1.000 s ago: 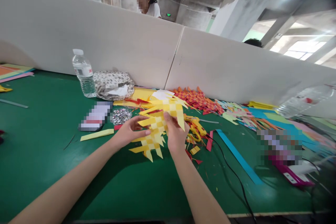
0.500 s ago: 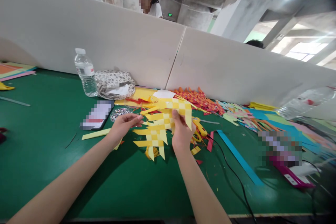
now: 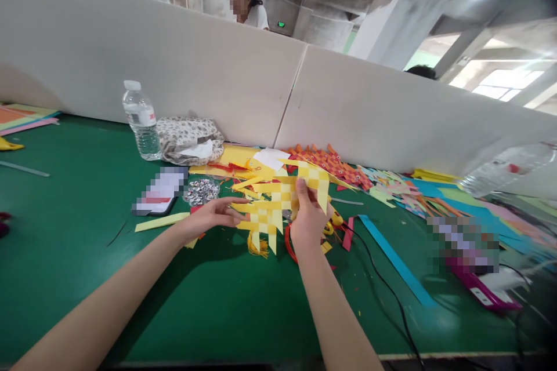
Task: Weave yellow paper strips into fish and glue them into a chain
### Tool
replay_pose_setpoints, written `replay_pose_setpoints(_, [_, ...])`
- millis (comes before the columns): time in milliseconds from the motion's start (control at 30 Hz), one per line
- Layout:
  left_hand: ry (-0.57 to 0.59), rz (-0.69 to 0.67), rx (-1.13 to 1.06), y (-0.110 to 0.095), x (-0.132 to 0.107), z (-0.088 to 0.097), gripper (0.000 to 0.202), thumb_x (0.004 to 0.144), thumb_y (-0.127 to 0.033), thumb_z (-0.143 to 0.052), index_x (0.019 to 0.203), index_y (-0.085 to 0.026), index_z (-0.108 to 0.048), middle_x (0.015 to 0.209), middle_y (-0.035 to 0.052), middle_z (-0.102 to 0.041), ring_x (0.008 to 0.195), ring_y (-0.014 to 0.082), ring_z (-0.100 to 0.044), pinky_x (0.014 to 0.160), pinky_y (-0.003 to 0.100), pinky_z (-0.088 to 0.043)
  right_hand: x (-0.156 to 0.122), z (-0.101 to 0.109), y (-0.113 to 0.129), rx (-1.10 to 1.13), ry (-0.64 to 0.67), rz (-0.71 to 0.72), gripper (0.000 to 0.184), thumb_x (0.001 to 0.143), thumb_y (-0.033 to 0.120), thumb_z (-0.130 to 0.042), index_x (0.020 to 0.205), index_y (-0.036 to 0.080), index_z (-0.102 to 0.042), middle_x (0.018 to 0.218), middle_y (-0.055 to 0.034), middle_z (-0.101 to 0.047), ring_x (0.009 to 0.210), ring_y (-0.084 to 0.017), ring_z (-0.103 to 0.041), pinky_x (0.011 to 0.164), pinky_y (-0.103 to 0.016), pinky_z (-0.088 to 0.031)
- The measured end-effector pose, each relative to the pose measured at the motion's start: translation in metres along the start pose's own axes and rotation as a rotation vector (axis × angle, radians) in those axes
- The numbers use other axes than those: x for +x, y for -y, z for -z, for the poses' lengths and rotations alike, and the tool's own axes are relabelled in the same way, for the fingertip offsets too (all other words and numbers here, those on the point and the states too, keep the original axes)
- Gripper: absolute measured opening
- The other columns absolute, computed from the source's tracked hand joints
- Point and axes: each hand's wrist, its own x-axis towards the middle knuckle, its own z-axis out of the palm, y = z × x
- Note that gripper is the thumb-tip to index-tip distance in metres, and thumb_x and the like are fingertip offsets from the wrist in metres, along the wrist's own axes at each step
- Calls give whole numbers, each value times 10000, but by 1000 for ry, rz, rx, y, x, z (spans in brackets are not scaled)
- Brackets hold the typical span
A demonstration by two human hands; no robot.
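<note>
A yellow and pale-yellow woven paper piece [image 3: 267, 214], checkered with pointed strip ends, is held above the table. My right hand [image 3: 307, 220] pinches its upper right part, thumb on top. At its left side is my left hand [image 3: 217, 213], fingers stretched out and apart at the strip ends; whether they touch the paper is hard to tell. A yellow tassel [image 3: 258, 246] shows just below the paper. Red scissor handles [image 3: 289, 245] are partly hidden behind my right wrist, and a yellow glue gun [image 3: 335, 218] lies beyond it.
Behind the hands lie a bag of small googly eyes [image 3: 202, 191], a phone [image 3: 161, 190] and red-orange woven pieces [image 3: 331, 165]. A water bottle [image 3: 142, 122] stands by the partition [image 3: 209, 64]. On the right are a blue strip [image 3: 395, 261], a black cable [image 3: 385, 284] and a magenta object [image 3: 483, 290].
The woven paper and my right hand have shifted slightly right, showing the red scissor handles. My left hand has moved right toward the lower strips, its fingers opening out.
</note>
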Motion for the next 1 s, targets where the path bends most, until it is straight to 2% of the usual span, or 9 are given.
replay_pose_setpoints(100, [-77,-21,13,5,3,3,502,674,-254,-718,1154,-229,-574,843,62,-742,988,255,-642,860,384,-477,0,1,0,-13,8,2,283,572,389,-764,662,146,-650,721,-46,-698,763,-195,-650,707,-328,-532])
replay_pose_setpoints(233, [-341,-52,1,10,9,12,405,585,-268,-778,963,-213,-643,691,30,-728,752,224,-693,740,352,-523,0,1,1,-4,22,36,262,585,378,-758,663,154,-649,725,-39,-696,772,-190,-647,718,-326,-530])
replay_pose_setpoints(400, [-574,-182,34,8,10,16,363,501,-287,-825,694,-181,-536,539,-29,-635,561,148,-631,576,253,-486,0,0,2,17,13,19,259,570,370,-770,655,154,-655,698,-25,-689,729,-172,-641,707,-314,-525])
replay_pose_setpoints(533, [-688,-253,43,3,7,15,394,486,-286,-836,673,-185,-504,487,-79,-553,474,94,-558,522,216,-445,-1,0,3,17,31,38,251,563,361,-773,637,150,-660,684,-24,-690,704,-172,-638,707,-324,-522])
replay_pose_setpoints(600, [-717,-257,29,1,5,14,374,505,-311,-828,742,-179,-570,529,-58,-597,510,109,-580,560,239,-469,-1,0,2,30,45,30,241,562,349,-776,639,149,-666,689,-24,-695,698,-169,-639,701,-320,-520])
replay_pose_setpoints(700, [-695,-249,-6,-1,3,13,464,538,-335,-810,938,-169,-642,695,14,-695,709,182,-654,696,301,-508,-2,0,1,64,60,17,224,558,325,-783,651,151,-677,697,-21,-701,691,-158,-637,697,-306,-517])
replay_pose_setpoints(833, [-641,-272,-73,0,4,13,608,566,-344,-787,1114,-163,-596,948,88,-709,953,253,-639,865,381,-478,-1,1,0,62,57,21,232,552,329,-785,652,148,-679,685,-21,-698,681,-157,-635,700,-309,-521])
replay_pose_setpoints(933, [-599,-287,-81,2,7,13,634,568,-351,-779,1143,-180,-573,1043,102,-684,993,255,-628,902,396,-457,0,1,0,37,51,11,261,548,356,-782,650,142,-673,691,-33,-696,688,-167,-635,687,-317,-527])
replay_pose_setpoints(1000, [-581,-248,-40,2,7,13,604,563,-341,-784,1113,-186,-588,1012,97,-693,961,250,-637,856,385,-482,0,1,0,42,50,-2,263,544,357,-785,650,144,-673,690,-32,-696,693,-166,-636,688,-313,-525])
